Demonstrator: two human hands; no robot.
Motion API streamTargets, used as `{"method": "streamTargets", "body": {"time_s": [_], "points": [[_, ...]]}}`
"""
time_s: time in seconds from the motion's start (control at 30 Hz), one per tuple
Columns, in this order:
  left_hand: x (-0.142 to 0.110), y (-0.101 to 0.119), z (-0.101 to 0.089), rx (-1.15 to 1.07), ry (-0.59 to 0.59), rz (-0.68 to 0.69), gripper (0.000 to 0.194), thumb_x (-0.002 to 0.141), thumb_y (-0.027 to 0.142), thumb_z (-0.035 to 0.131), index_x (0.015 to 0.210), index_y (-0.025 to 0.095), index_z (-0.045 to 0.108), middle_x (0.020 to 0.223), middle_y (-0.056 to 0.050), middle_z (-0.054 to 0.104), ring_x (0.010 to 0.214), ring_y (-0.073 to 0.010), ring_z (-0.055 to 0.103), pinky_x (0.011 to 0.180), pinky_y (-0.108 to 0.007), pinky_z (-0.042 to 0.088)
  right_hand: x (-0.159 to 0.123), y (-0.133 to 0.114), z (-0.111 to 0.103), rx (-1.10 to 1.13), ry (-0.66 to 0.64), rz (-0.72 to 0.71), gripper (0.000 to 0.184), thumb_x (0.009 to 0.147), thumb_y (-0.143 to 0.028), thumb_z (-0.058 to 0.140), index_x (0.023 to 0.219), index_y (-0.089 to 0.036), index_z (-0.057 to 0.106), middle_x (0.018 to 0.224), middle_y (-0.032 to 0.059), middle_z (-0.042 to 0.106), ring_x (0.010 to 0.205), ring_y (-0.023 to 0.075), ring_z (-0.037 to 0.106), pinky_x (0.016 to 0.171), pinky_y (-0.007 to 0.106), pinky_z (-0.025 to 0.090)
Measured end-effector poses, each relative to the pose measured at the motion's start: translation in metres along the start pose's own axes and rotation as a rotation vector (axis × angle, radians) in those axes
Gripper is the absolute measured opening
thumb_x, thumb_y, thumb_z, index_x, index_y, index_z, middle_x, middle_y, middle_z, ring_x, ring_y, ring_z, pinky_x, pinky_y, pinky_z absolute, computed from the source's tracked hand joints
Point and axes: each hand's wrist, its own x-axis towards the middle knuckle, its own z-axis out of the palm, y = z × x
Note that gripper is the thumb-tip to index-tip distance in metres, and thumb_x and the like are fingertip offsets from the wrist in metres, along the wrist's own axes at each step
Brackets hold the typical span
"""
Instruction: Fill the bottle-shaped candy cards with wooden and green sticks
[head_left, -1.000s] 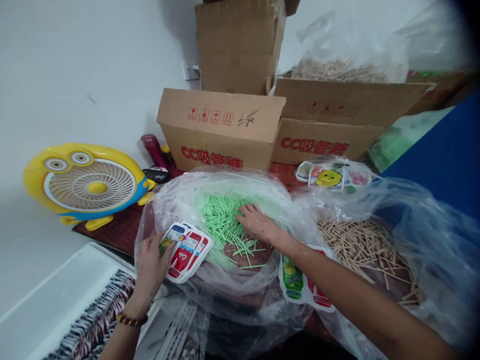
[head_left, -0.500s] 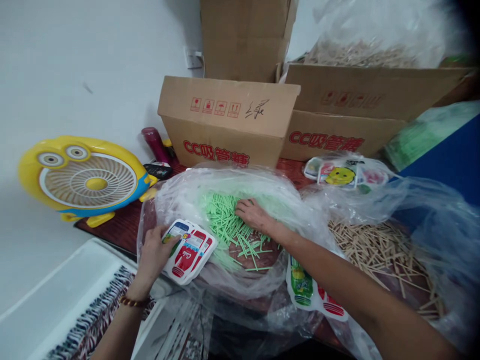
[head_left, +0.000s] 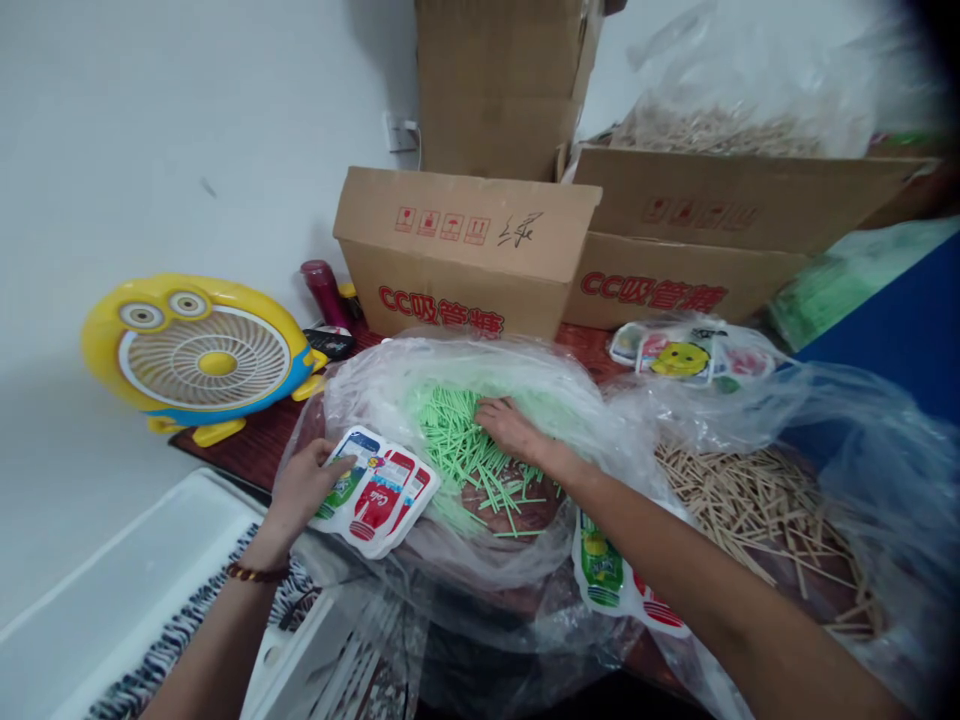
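My left hand (head_left: 309, 485) grips a small stack of printed bottle-shaped packets (head_left: 377, 497), thumb on top; green and red cola designs show. My right hand (head_left: 511, 430) reaches into an open clear plastic bag (head_left: 360, 375) and rests on a heap of thin green sticks (head_left: 450, 430). Its fingers are bent down at the edge of the heap, and what lies under the fingertips is hidden. More bottle-shaped packets (head_left: 602, 575) lie beneath my right forearm at the table's front.
A yellow cartoon fan (head_left: 217, 362) stands at the left, near a dark red flask (head_left: 324, 292). Cardboard boxes (head_left: 457, 255) line the back. Beige sticks (head_left: 739, 500) lie in plastic at the right, with other packets (head_left: 679, 355) behind. A white bin (head_left: 142, 570) is at lower left.
The view has shifted slightly, moving the fan and boxes rightward in the picture. My left hand still has the packets, now tilted a little differently. My right hand stays at the green sticks.
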Motion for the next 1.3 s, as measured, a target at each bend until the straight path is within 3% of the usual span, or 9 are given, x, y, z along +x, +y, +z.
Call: {"method": "streamTargets", "body": {"time_s": [0.13, 0.23, 0.43, 0.53, 0.67, 0.83, 0.93, 1.1, 1.3], "points": [[-0.002, 0.000, -0.002, -0.150, -0.104, -0.075, 0.027, 0.070, 0.048, 0.063, 0.066, 0.021, 0.059, 0.061, -0.003, 0.068, 0.055, -0.0238, 0.066, 0.048, -0.030, 0.046, -0.012, -0.011, 0.000, 0.209, 0.084, 0.100, 0.013, 0.088, -0.014, 0.048, 0.085, -0.016, 0.060, 0.091, 0.0077, 0.067, 0.101, 0.0212, 0.057, 0.102, 0.040, 0.029], [-0.005, 0.002, -0.004, -0.099, -0.095, -0.063, 0.029, 0.073, 0.048, 0.060, 0.070, 0.020, 0.065, 0.060, -0.003, 0.068, 0.055, -0.0231, 0.065, 0.048, -0.029, 0.045, -0.026, -0.025, 0.001, 0.390, 0.181, 0.242, 0.023, 0.094, -0.028, 0.039, 0.081, -0.019, 0.056, 0.081, 0.0031, 0.065, 0.078, 0.0170, 0.059, 0.083, 0.031, 0.042], [-0.011, 0.001, 0.000, 0.376, 0.122, 0.144, 0.038, 0.085, 0.047, 0.047, 0.099, 0.023, 0.073, 0.085, -0.009, 0.076, 0.080, -0.0270, 0.068, 0.063, -0.029, 0.045, -0.054, -0.055, 0.016, 0.685, 0.357, 0.527, 0.030, 0.090, -0.039, 0.037, 0.079, -0.019, 0.056, 0.072, 0.0008, 0.063, 0.072, 0.0167, 0.059, 0.070, 0.028, 0.045], [-0.015, 0.002, 0.003, 0.391, 0.172, 0.241, 0.037, 0.088, 0.042, 0.044, 0.101, 0.022, 0.073, 0.098, -0.009, 0.075, 0.088, -0.0259, 0.068, 0.070, -0.028, 0.046, -0.067, -0.071, 0.028, 0.768, 0.381, 0.610, 0.026, 0.086, -0.042, 0.045, 0.078, -0.020, 0.056, 0.072, -0.0003, 0.064, 0.067, 0.0166, 0.058, 0.065, 0.028, 0.045], [-0.020, 0.006, 0.000, 0.216, 0.200, 0.308, 0.036, 0.087, 0.042, 0.047, 0.096, 0.018, 0.073, 0.096, -0.008, 0.074, 0.085, -0.0229, 0.067, 0.072, -0.026, 0.047, -0.077, -0.085, 0.035, 0.909, 0.411, 0.651, 0.021, 0.086, -0.043, 0.047, 0.086, -0.022, 0.053, 0.079, -0.0022, 0.065, 0.064, 0.0153, 0.057, 0.062, 0.028, 0.046], [-0.032, 0.016, -0.011, -0.063, 0.218, 0.196, 0.035, 0.082, 0.043, 0.056, 0.103, 0.019, 0.069, 0.092, -0.004, 0.074, 0.077, -0.0205, 0.066, 0.066, -0.024, 0.048, -0.087, -0.088, 0.037, 1.081, 0.422, 0.593, 0.022, 0.084, -0.042, 0.052, 0.094, -0.023, 0.057, 0.083, -0.0004, 0.064, 0.073, 0.0173, 0.059, 0.063, 0.028, 0.047], [-0.044, 0.029, -0.015, -0.313, 0.198, 0.073, 0.033, 0.077, 0.044, 0.061, 0.097, 0.019, 0.068, 0.083, -0.001, 0.071, 0.069, -0.0180, 0.064, 0.058, -0.023, 0.049, -0.091, -0.087, 0.038, 1.093, 0.369, 0.597, 0.019, 0.080, -0.040, 0.058, 0.084, -0.022, 0.060, 0.082, 0.0000, 0.065, 0.076, 0.0183, 0.059, 0.068, 0.030, 0.048], [-0.066, 0.055, -0.021, -0.819, 0.061, -0.077, 0.041, 0.068, 0.039, 0.072, 0.103, 0.020, 0.062, 0.081, 0.002, 0.072, 0.063, -0.0175, 0.066, 0.060, -0.028, 0.055, -0.090, -0.085, 0.034, 1.287, 0.574, 0.686, 0.025, 0.074, -0.041, 0.065, 0.087, -0.020, 0.063, 0.074, -0.0011, 0.066, 0.076, 0.0178, 0.060, 0.074, 0.031, 0.048], [-0.100, 0.068, 0.004, -1.004, -0.229, -0.214, 0.042, 0.068, 0.034, 0.075, 0.105, 0.020, 0.063, 0.078, -0.001, 0.075, 0.062, -0.0208, 0.070, 0.060, -0.033, 0.057, -0.086, -0.088, 0.011, 1.665, 0.653, 0.676, 0.030, 0.070, -0.036, 0.071, 0.092, -0.020, 0.058, 0.070, -0.0031, 0.063, 0.064, 0.0159, 0.062, 0.062, 0.031, 0.051]]}}
